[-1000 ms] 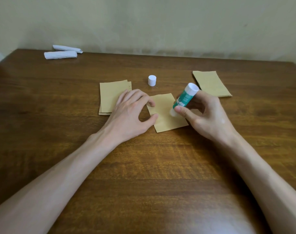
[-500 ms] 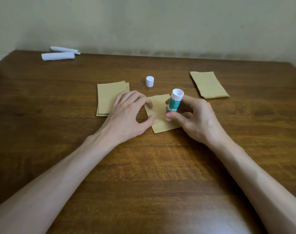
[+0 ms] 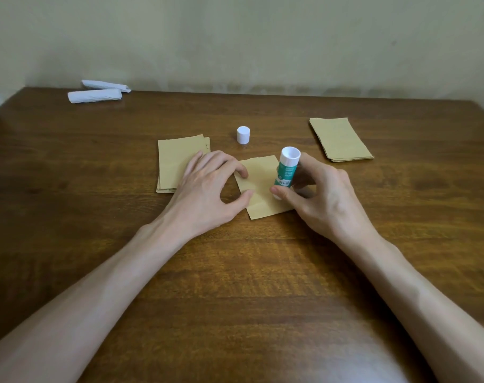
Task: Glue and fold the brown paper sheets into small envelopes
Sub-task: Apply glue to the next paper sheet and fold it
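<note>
Two hands engaged: left hand (image 3: 207, 189), fingertips spread, presses the centre sheet (image 3: 258, 186) flat; right hand (image 3: 323, 200) grips glue stick (image 3: 286, 172) upright on it. Gluing apparently in progress, folding outstanding. Left stack (image 3: 177, 161), far-right stack (image 3: 340, 139): status undetermined

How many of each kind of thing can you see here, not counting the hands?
brown paper piles: 2
single brown sheet: 1
glue stick: 1
white cap: 1
white paper rolls: 2
Total: 7
</note>
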